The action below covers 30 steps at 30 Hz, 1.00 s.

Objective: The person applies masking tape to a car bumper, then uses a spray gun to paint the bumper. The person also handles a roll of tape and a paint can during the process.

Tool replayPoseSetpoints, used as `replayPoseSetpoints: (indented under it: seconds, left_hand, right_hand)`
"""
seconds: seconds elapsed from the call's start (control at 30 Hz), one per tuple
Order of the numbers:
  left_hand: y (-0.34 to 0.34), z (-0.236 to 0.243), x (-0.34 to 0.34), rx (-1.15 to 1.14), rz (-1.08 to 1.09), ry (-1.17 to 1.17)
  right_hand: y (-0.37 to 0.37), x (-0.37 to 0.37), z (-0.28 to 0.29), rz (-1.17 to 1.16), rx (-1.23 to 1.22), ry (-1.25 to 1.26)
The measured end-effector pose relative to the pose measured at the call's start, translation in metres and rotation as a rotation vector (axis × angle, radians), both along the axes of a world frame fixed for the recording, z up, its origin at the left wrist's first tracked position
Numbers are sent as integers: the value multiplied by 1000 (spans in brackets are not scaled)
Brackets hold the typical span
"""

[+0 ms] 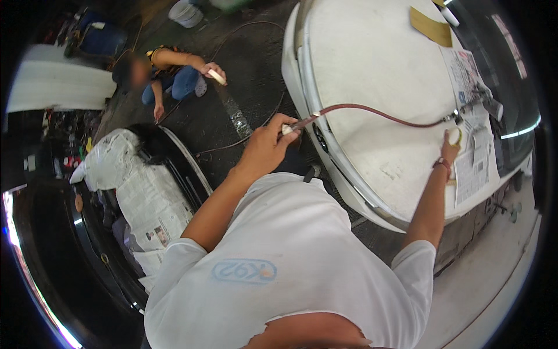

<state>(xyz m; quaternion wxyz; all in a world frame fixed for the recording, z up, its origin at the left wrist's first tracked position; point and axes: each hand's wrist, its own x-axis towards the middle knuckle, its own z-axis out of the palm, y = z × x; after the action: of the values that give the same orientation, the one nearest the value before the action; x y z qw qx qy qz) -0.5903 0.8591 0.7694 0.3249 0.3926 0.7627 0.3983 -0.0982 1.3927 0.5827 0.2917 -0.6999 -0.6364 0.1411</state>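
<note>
My left hand [268,144] is closed around a reddish-brown air hose [378,110], with something small and whitish at the fingers. The hose arches over a white car panel [360,70] to a metal fitting on a spray gun [487,104], which lies on newspaper [472,174] at the right. Below that fitting, my right hand [450,148] is closed on a pale round roll of tape [457,137] with a yellow-green edge. Its fingers are partly hidden.
At the far left a crouching person [174,70] holds out a tape roll [217,77]. A black car part [168,157] covered with newspaper stands at my left. A white bucket [186,13] is at the back; brown paper [431,27] lies on the panel. Hose loops cross the dark floor.
</note>
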Motion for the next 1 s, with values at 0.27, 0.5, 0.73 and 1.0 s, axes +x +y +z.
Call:
replayPoseSetpoints:
  seconds: [0.27,0.5,0.73,1.0]
  left_hand:
    - [-2,-31,-9,-69,-18,-80]
    - [-3,-58,-37,-26,-25,-107]
    - [-13,-95,-62,10,-144,-160]
    - [-1,-104,-87,-121,-259,-201]
  right_hand:
    - [-107,-265,97,576,79,272]
    - [-320,-571,117,1437,-418,261]
    - [-446,-716,70,1417,-608,-98]
    - [-401,-720,57,1361,-1321,385]
